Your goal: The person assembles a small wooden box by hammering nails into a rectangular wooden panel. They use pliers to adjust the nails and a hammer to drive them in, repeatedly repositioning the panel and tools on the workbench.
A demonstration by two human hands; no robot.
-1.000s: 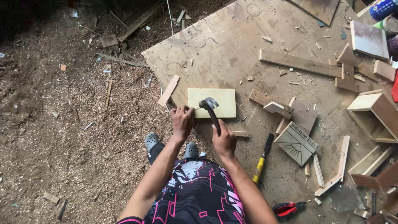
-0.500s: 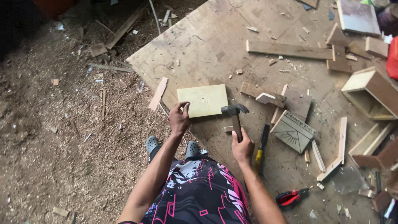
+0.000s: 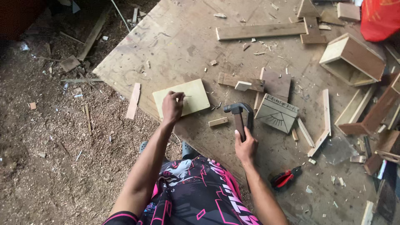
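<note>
A single package-like thing is seen: a red plastic bag (image 3: 381, 18), lying at the far right corner of the plywood sheet (image 3: 175, 37). It is cut off by the upper edge of the view, so only its lower part is shown. Its surface is glossy and crumpled, in a plain orange-red, with folds running down toward its lower edge. It is placed just beyond the open wooden box (image 3: 352, 58), near it. What is held inside cannot be told. No labels, signs or screens are seen.
</note>
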